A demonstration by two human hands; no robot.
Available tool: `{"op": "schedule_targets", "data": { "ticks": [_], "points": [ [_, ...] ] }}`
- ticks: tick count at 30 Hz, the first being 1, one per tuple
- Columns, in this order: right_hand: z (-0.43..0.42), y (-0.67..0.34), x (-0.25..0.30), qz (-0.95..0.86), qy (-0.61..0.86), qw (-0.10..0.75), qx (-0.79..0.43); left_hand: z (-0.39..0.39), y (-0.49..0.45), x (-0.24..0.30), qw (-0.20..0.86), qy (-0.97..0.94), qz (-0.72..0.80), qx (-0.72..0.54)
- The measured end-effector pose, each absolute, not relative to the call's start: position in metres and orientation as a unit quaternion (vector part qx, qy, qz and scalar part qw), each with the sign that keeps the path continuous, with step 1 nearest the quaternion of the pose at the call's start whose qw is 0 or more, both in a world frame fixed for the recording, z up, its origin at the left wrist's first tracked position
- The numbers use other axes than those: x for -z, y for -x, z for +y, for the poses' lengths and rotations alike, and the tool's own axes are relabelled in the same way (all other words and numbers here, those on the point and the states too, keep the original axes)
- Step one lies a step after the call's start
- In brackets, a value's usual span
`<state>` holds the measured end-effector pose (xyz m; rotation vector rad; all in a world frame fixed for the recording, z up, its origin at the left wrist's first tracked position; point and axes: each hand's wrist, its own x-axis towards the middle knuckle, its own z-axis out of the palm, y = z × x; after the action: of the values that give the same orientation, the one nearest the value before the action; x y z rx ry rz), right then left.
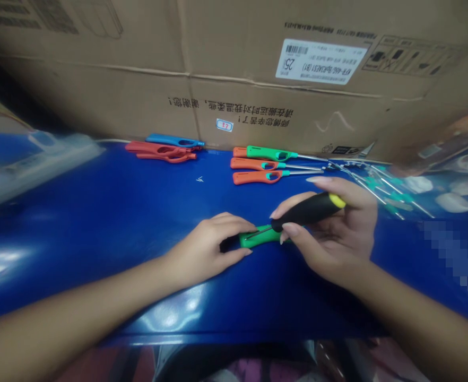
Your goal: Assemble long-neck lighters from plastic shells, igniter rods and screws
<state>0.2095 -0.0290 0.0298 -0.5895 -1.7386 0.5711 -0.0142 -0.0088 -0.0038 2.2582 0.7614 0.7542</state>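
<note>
On the bench (138, 191), a green casing (263, 237) lies crosswise, left end clamped by fingers of the left hand (206, 241); the right hand (337, 231) clamps a screwdriver (308, 211) along it.

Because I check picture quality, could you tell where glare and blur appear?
Head view: glare on the blue table, at left and near the front edge; head view: translucent plastic at left smeared, black-handled tool sharper; head view: pixelated patch at right.

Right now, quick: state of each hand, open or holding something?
Left hand: partly closed, fingers and thumb holding one end of the green casing.
Right hand: closed on the screwdriver, shaft over that casing.
</note>
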Motion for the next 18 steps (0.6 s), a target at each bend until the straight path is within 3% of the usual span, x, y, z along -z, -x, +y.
{"op": "schedule_targets", "data": {
  "ticks": [18],
  "points": [
    [-0.0279,-0.2106,-0.0311,-0.765,0.24,0.555,-0.22,-0.0084,0.0136,0.001,0.318,-0.86,0.281,-0.283]
  ]
}}
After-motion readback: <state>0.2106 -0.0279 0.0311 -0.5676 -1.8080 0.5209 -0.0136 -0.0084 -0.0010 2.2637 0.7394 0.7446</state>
